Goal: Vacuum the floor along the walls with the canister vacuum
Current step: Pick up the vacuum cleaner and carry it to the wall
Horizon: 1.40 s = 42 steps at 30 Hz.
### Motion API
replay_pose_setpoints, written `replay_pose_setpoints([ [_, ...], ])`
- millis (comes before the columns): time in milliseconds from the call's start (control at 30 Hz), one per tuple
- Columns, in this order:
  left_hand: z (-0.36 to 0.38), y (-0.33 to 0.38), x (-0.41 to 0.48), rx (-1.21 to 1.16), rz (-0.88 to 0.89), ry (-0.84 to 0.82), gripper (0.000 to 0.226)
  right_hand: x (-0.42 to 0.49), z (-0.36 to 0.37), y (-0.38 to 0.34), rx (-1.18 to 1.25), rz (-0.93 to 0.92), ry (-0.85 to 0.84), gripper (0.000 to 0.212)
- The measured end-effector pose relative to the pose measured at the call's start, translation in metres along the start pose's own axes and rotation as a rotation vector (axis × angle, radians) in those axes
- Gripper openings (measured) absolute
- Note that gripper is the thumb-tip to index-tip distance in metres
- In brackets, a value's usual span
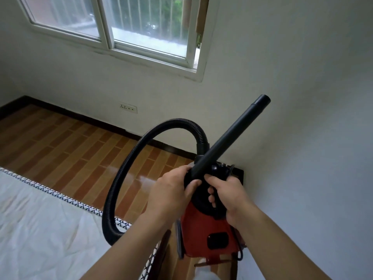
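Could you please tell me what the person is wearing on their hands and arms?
Nothing shows: the left hand and right hand are gloveless, with no ring, watch or bracelet in view. Both forearms are bare down to the picture's edge; no sleeve appears.

Glossy brown plank-pattern floor carries a white-sheeted bed at the lower left
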<state>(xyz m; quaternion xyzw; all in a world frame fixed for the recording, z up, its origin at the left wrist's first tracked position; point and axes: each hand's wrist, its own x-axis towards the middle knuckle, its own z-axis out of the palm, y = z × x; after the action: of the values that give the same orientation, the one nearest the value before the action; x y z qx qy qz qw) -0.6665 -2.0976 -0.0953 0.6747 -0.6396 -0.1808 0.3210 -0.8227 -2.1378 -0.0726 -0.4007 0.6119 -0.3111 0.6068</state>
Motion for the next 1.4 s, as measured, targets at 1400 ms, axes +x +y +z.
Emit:
replay_pose_setpoints([
  [1400,-0.096,-0.244,0.338,0.023,-0.833,0.392,0.041,0.403,0.319,-0.202,-0.456,-0.014,-0.740,0.015],
])
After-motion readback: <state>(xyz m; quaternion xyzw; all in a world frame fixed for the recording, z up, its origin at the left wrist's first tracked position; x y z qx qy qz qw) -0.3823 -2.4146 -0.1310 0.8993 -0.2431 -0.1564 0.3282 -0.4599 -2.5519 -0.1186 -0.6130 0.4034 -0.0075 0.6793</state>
